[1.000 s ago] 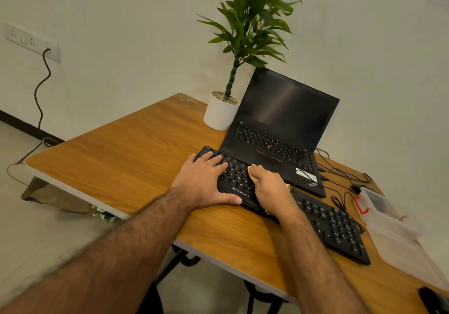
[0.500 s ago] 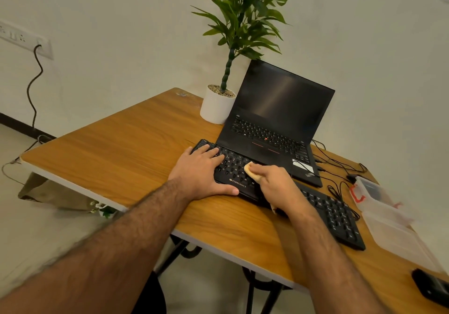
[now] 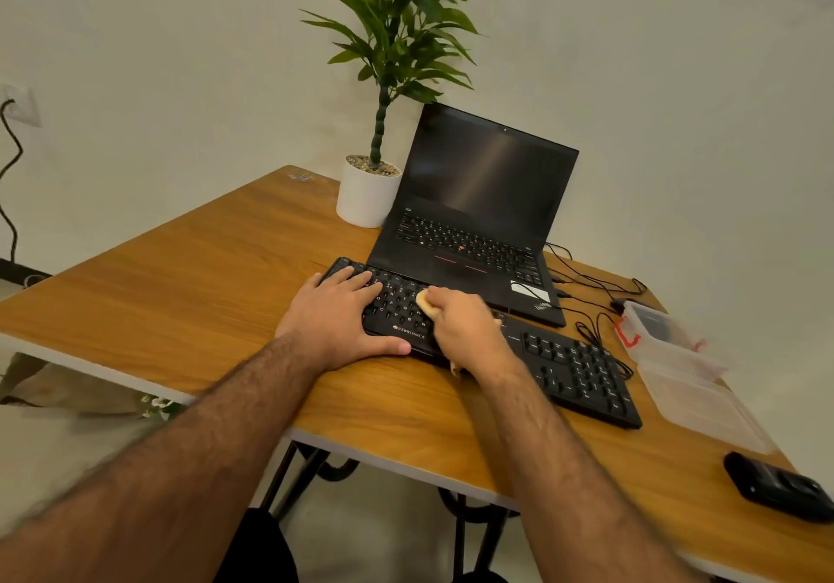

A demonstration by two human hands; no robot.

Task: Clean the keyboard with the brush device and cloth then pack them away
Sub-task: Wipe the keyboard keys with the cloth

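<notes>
Yellow cloth (image 3: 423,301) bunched on black keyboard (image 3: 573,368).

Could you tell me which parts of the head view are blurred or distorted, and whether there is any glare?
Head view: the clear plastic box at right and the near forearms are motion-smeared; wide-angle bending bows the table edges; a soft glare streak crosses the laptop screen; the keyboard stays fairly sharp.

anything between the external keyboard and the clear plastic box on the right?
Head view: black cables lie looped on the table between the keyboard and the clear plastic box; otherwise that stretch shows bare wood.
</notes>
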